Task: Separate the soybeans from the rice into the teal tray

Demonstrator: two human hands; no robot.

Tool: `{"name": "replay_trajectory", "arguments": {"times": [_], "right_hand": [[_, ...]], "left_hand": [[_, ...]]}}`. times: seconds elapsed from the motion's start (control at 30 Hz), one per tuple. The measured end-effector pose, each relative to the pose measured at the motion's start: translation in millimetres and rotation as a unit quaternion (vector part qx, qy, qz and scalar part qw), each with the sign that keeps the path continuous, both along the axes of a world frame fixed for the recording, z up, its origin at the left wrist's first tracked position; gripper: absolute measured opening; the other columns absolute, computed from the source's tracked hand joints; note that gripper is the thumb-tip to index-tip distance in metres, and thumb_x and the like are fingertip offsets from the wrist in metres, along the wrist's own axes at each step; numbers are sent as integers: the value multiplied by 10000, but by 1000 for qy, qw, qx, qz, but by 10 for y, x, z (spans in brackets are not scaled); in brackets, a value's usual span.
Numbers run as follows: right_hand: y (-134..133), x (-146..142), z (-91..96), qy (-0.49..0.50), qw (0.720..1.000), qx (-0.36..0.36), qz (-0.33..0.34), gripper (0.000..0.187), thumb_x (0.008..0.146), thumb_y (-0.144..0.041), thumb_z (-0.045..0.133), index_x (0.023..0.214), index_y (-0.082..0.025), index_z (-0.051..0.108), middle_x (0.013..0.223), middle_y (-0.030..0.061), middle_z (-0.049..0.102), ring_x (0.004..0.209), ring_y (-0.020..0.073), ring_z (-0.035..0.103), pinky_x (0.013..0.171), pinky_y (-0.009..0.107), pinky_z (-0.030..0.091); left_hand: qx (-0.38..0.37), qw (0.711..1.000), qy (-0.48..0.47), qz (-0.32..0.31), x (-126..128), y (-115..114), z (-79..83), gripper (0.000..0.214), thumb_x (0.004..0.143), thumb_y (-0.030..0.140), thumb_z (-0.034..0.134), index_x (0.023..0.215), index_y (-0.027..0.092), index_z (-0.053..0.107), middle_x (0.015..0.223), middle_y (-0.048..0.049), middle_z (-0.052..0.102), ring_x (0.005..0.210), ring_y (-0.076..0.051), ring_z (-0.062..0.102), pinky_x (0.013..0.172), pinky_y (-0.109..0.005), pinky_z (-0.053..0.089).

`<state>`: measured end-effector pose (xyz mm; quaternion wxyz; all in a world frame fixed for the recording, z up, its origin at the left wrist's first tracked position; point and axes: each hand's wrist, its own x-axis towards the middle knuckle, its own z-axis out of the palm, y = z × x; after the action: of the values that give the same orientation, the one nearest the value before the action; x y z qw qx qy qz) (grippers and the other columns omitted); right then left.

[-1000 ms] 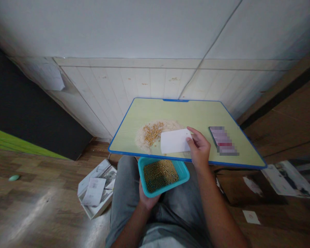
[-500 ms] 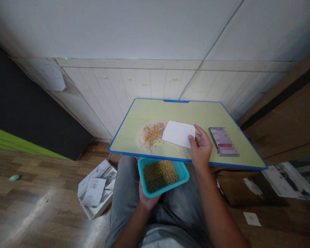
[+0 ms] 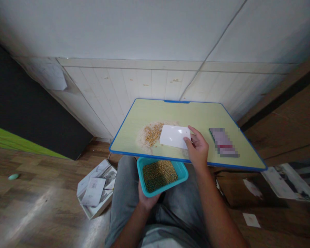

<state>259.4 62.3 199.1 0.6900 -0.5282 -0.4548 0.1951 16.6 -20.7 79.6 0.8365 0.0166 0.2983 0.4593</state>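
My right hand (image 3: 197, 147) grips a flat white scraper (image 3: 174, 136) by its right end, thumb on top. The scraper is over the table, its left edge beside a pile of soybeans (image 3: 153, 134). Pale fine grains (image 3: 142, 142), perhaps rice, lie spread around and under the beans. Below the table's front edge, my left hand (image 3: 147, 199) holds a turquoise plastic basket (image 3: 182, 174) from beneath, above my lap. Many soybeans (image 3: 160, 174) fill its bottom. Most of the left hand's fingers are hidden under the basket.
The small folding table (image 3: 196, 113) has a blue rim and stands against a white panelled wall. A phone (image 3: 223, 142), blurred out, lies on its right side. On the floor are an open white box (image 3: 96, 193) at left and a brown box (image 3: 245, 189) at right.
My right hand and the scraper have shifted slightly left, and the scraper has tilted so that its face catches the light. The basket stays nearly in place.
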Motion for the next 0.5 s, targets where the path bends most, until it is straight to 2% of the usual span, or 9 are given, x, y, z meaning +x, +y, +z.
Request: {"name": "replay_trajectory", "arguments": {"times": [0.17, 0.27, 0.37, 0.5], "right_hand": [[6, -19, -13, -9, 999, -7, 43, 504, 951, -354, 860, 1446, -258, 841, 1065, 72, 902, 899, 231, 806, 729, 334, 655], [-1, -23, -3, -8, 998, -7, 63, 481, 944, -346, 871, 1421, -282, 853, 1062, 61, 905, 904, 235, 817, 727, 347, 668], [-4, -21, 8, -6, 997, -9, 81, 475, 942, -345, 880, 1413, -293, 855, 1073, 54, 911, 907, 232, 826, 738, 354, 681], [11, -20, 10, 0, 995, -13, 96, 485, 935, -357, 889, 1414, -290, 847, 1096, 55, 923, 922, 234, 840, 742, 359, 695]], "left_hand": [[-33, 999, -3, 24, 42, 0, 194, 370, 1057, 545, 663, 1176, 331, 940, 1467, -48, 919, 1770, -416, 506, 1437, -699, 407], [-28, 999, -23, 19, 49, -4, 243, 445, 1114, 570, 601, 1255, 316, 937, 1569, -63, 869, 1775, -411, 498, 1452, -713, 358], [0, 998, -64, 0, 36, -16, 180, 519, 1171, 553, 483, 1385, 341, 907, 1681, -46, 797, 1821, -358, 418, 1485, -711, 236], [41, 993, -113, -2, 11, -37, 13, 527, 1166, 550, 468, 1462, 395, 877, 1757, 2, 720, 1867, -313, 294, 1517, -666, 46]]}}
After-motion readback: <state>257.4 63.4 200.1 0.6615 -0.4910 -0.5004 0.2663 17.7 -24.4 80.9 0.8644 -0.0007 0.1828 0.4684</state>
